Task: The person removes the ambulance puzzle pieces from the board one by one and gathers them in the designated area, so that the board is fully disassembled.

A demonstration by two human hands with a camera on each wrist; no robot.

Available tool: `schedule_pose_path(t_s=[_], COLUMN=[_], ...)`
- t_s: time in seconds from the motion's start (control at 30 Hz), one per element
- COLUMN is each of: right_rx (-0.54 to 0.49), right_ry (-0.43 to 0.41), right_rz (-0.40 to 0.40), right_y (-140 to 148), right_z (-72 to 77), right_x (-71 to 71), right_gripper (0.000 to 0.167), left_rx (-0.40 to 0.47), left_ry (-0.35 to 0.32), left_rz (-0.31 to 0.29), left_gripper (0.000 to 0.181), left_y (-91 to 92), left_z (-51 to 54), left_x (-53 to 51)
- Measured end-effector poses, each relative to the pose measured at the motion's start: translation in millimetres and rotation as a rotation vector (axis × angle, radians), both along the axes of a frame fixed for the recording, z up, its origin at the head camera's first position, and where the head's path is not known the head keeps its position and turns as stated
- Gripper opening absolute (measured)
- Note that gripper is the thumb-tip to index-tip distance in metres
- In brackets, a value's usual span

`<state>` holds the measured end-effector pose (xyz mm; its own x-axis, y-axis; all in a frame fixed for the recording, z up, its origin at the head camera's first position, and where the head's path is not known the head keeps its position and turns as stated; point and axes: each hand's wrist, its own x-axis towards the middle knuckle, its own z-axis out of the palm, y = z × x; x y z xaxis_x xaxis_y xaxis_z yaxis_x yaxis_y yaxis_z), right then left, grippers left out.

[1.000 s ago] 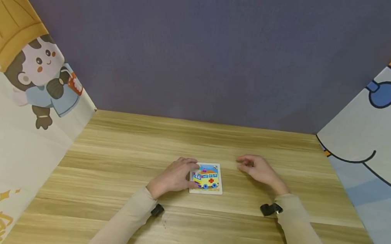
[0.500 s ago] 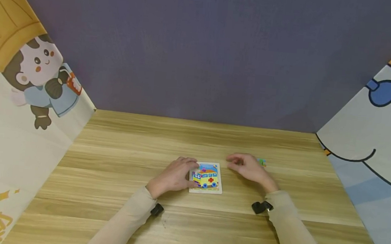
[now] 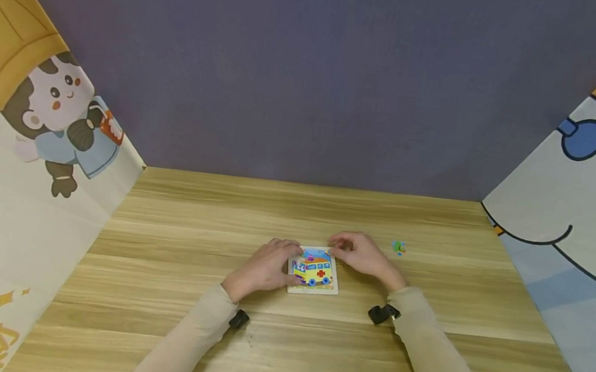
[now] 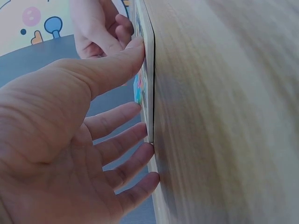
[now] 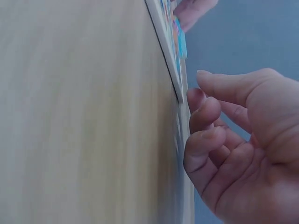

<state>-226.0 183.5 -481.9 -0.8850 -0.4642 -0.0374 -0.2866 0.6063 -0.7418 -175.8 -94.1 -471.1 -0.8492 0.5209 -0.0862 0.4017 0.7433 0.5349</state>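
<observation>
A small square jigsaw puzzle [image 3: 317,273] in a white frame, with a yellow ambulance picture, lies on the table. My left hand [image 3: 267,266] rests at its left side, the thumb lying on the frame and the fairly straight fingers touching its edge and the table. A blue-and-pink puzzle piece [image 4: 138,89] stands a little proud of the board. Close to the board's upper right corner, my right hand [image 3: 358,253] has loosely bent fingers and a gap between thumb and index finger [image 5: 196,99]. Nothing shows between them.
A small green-and-blue puzzle piece [image 3: 398,247] lies alone on the wooden table [image 3: 210,219], right of the right hand. A dark panel [image 3: 307,80] rises behind the table, and printed cartoon panels [image 3: 565,233] flank both sides.
My right hand has moved left to the puzzle's upper right corner, uncovering the green-and-blue piece behind it. The left hand and the puzzle have stayed in place.
</observation>
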Motion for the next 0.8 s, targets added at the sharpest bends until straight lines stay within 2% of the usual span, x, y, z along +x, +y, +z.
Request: schedule_pose_path(t_s=[0.37, 0.8], right_rx=[0.003, -0.003], right_ry=[-0.014, -0.030], right_rz=[0.050, 0.013], right_y=[-22.2, -31.8], right_z=[-3.4, -4.5], right_x=[0.1, 0.9], right_gripper=[0.031, 0.021], left_rx=[-0.006, 0.021], left_ry=[0.009, 0.007], left_rz=[-0.005, 0.002], left_gripper=[0.069, 0.067], left_y=[-0.4, -0.2], left_z=[1.1, 1.3], left_x=[0.3, 0.1])
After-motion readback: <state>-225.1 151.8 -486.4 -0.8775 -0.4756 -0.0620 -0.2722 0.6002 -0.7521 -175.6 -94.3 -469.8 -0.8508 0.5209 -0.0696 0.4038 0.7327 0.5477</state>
